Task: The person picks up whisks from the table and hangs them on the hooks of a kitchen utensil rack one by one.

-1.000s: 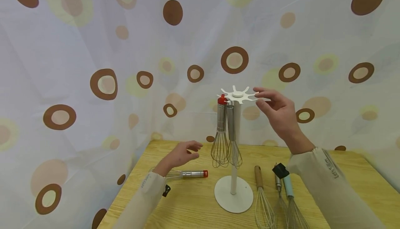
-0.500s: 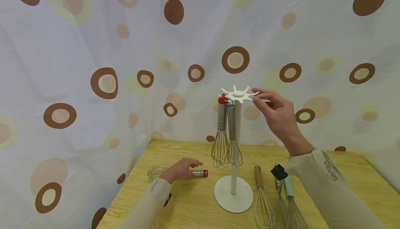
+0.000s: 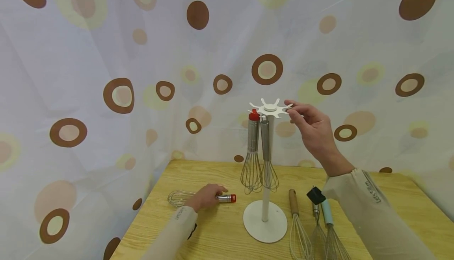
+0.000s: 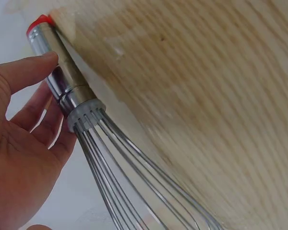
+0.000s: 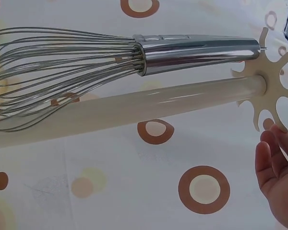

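In the head view my left hand (image 3: 205,197) is low over the table, around the steel handle of a red-tipped whisk (image 3: 227,198) lying there. The left wrist view shows thumb and fingers on either side of that handle (image 4: 62,72). Up at the top of a white stand, my right hand (image 3: 315,130) pinches one prong of the star-shaped hanger (image 3: 271,108). From other prongs hang a red-capped whisk (image 3: 253,138) and a plain steel whisk (image 3: 265,142), side by side. Fingertips also meet the hanger's prong (image 5: 277,117) in the right wrist view.
The stand's round white base (image 3: 255,228) is on the wooden table (image 3: 213,236). To its right lie a wooden-handled whisk (image 3: 293,203), a steel-handled whisk (image 3: 316,209) and a light-blue-handled whisk (image 3: 327,212). A dotted curtain (image 3: 159,47) rises behind.
My left hand has come down onto the lying whisk's handle. My right hand has closed in on the hanger, which has turned slightly, shifting the hung whisks a little to the right.
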### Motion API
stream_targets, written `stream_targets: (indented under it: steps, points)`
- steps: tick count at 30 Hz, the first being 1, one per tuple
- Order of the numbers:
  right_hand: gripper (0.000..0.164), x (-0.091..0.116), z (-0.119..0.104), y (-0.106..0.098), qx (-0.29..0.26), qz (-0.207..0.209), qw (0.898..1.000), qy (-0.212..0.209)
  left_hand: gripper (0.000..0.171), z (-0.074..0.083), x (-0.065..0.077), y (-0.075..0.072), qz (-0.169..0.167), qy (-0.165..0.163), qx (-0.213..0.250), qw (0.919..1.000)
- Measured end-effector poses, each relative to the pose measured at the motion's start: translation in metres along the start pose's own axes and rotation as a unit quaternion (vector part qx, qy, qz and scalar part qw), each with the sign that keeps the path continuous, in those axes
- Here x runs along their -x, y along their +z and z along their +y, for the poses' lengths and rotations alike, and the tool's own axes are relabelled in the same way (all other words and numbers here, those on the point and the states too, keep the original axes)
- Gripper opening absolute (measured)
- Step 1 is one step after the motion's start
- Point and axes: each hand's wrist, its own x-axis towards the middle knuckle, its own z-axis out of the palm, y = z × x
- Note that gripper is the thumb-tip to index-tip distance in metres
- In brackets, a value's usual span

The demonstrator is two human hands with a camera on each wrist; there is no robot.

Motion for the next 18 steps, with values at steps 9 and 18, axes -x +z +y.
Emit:
stream_targets:
  steps: [9, 18]
  points:
    - [0.020, -0.0006, 0.0038, -0.0030, 0.010, -0.019, 1.000, 0.001, 0.026, 0.0015, 0.0001, 0.0057, 0.009, -0.001, -0.027, 0.9996]
    - [0.018, -0.0022, 0.0072, -0.0049, -0.021, -0.037, 0.999, -0.009, 0.031, 0.0025, -0.0005, 0.0007, 0.018, -0.002, -0.022, 0.9996]
